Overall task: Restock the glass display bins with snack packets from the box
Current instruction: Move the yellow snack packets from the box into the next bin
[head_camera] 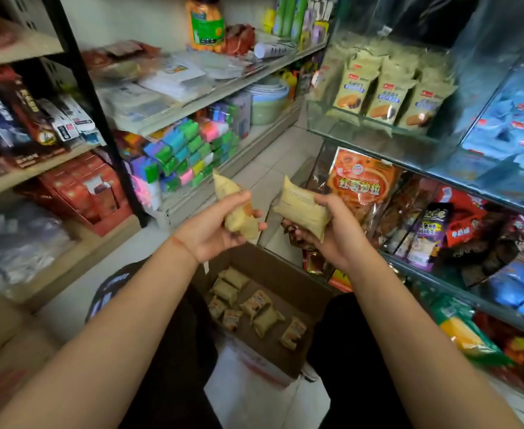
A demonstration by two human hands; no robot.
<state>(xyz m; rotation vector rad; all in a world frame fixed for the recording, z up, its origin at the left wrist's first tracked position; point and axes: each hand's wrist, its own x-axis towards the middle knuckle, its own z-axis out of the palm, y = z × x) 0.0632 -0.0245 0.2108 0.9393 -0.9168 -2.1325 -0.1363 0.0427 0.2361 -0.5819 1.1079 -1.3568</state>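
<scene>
Your left hand [220, 230] and right hand [325, 239] each grip a tan foil snack packet [301, 207]; below your fingers, the brown cardboard box [285, 274] holds more, so restocking isn't finished.

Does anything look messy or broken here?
Nothing looks broken or spilled. The packets left in the cardboard box lie scattered at all angles, while those in the upper glass bin stand upright in neat rows. The left hand and right hand each hold a tan packet that looks undamaged.

Both hands [217, 230] [325, 239] grip tan packets [301, 209] above box [285, 283].
</scene>
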